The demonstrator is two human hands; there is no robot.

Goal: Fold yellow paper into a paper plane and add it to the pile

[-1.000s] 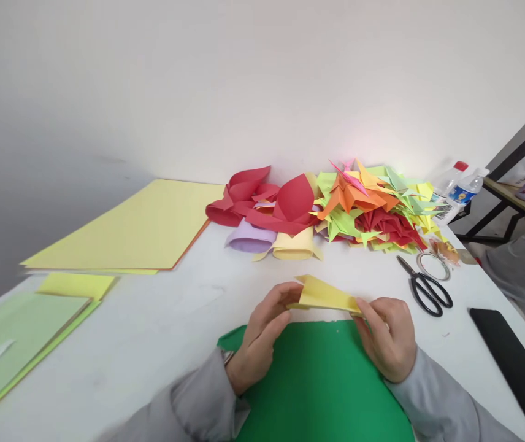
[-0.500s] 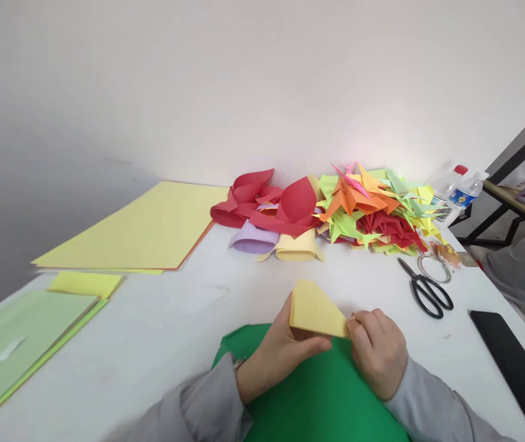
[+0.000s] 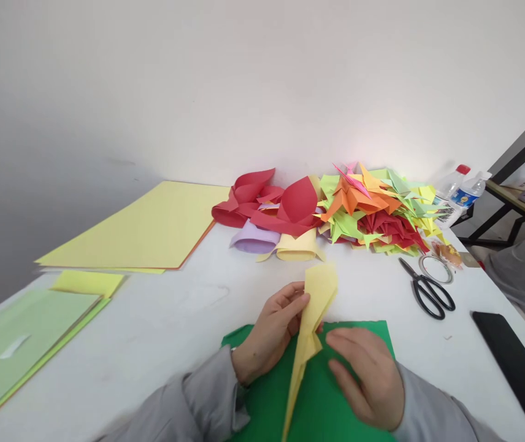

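Note:
A folded piece of yellow paper (image 3: 318,298) stands nearly upright in front of me, with a long narrow point running down toward the near edge. My left hand (image 3: 276,328) grips it from the left, thumb on the near face and fingers behind. Just right of the paper is my right hand (image 3: 370,374), its fingers apart and holding nothing; a small gap separates it from the fold. Under both hands lies a green sheet (image 3: 331,405), partly hidden by my arms.
Yellow sheets (image 3: 143,227) and pale green sheets (image 3: 27,331) lie at left. Rolled red paper pieces (image 3: 297,205) and a pile of folded paper stars (image 3: 364,209) line the wall. Scissors (image 3: 428,291), a tape roll (image 3: 436,269), a black phone-like slab (image 3: 515,368) and bottles (image 3: 467,190) are at right.
The yellow paper has turned from lying sideways to upright, its narrow point now downward. My right hand has let go of its tip and opened, moving slightly down.

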